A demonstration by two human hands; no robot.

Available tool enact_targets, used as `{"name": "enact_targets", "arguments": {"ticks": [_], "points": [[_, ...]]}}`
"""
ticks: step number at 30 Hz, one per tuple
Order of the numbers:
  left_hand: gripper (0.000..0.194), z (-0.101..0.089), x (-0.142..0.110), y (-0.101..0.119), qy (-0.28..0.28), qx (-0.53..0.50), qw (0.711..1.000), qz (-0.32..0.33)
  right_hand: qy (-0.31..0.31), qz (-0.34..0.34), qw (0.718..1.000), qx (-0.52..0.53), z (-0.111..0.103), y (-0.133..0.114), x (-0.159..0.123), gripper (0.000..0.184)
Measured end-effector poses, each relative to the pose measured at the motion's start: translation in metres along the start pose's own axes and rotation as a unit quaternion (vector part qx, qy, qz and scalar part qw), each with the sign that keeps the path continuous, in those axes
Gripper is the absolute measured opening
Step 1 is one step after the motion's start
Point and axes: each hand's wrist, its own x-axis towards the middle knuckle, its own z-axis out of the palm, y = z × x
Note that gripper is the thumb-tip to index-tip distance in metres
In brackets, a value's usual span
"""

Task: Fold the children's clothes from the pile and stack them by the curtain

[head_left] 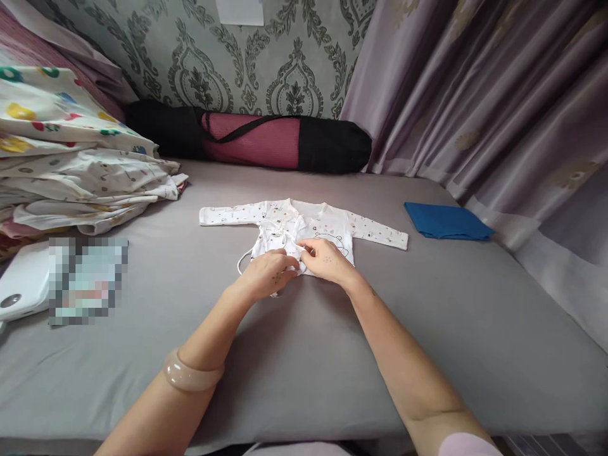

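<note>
A small white baby shirt (332, 223) with tiny prints and a bear outline lies flat, its long sleeves spread to both sides. Over its lower front, my left hand (268, 272) has its fingers bent and pressed onto the cloth. My right hand (329, 259) pinches the shirt's front flap close to the left fingertips. A thin white tie loops out at the shirt's left side. The exact bit of cloth between my fingers is partly hidden by the hands.
Piled clothes (85, 177) lie at the left, above a white device (26, 282) and a blurred-out item (90, 278). A folded blue cloth (446, 220) is at the right. Along the wall rests a black and pink long bag (251, 139). Curtains (475, 95) hang at the right.
</note>
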Motion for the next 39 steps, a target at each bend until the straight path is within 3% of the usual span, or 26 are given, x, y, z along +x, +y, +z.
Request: {"name": "enact_targets", "arguments": {"ticks": [4,7,12,14,17,22,27,30,33,36,39], "points": [[0.018,0.008,0.002,-0.005,0.037,0.014,0.999,-0.012,-0.023,-0.029,0.999,-0.031,0.003,-0.004,-0.002,0.021],[0.019,0.014,0.004,-0.007,0.092,0.027,0.995,-0.013,-0.061,-0.047,0.996,-0.042,0.001,-0.005,-0.005,0.023],[0.029,0.019,0.012,-0.006,0.168,0.02,0.983,0.07,-0.077,-0.018,0.996,-0.047,-0.01,0.0,-0.004,0.026],[0.031,0.024,0.016,-0.008,0.166,0.027,0.981,0.097,-0.035,0.0,0.997,-0.064,-0.013,0.004,-0.001,0.028],[0.036,0.035,0.02,-0.014,0.146,0.04,0.985,0.081,0.045,0.009,0.994,-0.102,-0.012,0.008,0.01,0.036],[0.045,0.046,0.022,-0.023,0.121,0.049,0.99,0.047,0.001,-0.001,0.984,-0.181,0.008,0.013,0.04,0.052],[0.047,0.042,0.022,-0.023,0.116,0.062,0.99,0.042,0.05,0.023,0.979,-0.194,0.033,0.025,0.055,0.061],[0.046,0.04,0.021,-0.023,0.11,0.071,0.99,0.045,0.059,0.011,0.983,-0.175,0.037,0.03,0.056,0.061],[0.04,0.039,0.02,-0.022,0.12,0.085,0.988,0.049,0.066,-0.013,0.994,-0.087,0.025,0.033,0.054,0.055],[0.033,0.037,0.019,-0.02,0.16,0.082,0.98,0.082,0.124,0.0,0.991,0.041,-0.001,0.044,0.041,0.044],[0.03,0.034,0.021,-0.017,0.184,0.05,0.969,0.157,0.174,0.015,0.984,0.046,-0.028,0.064,0.01,0.026]]}}
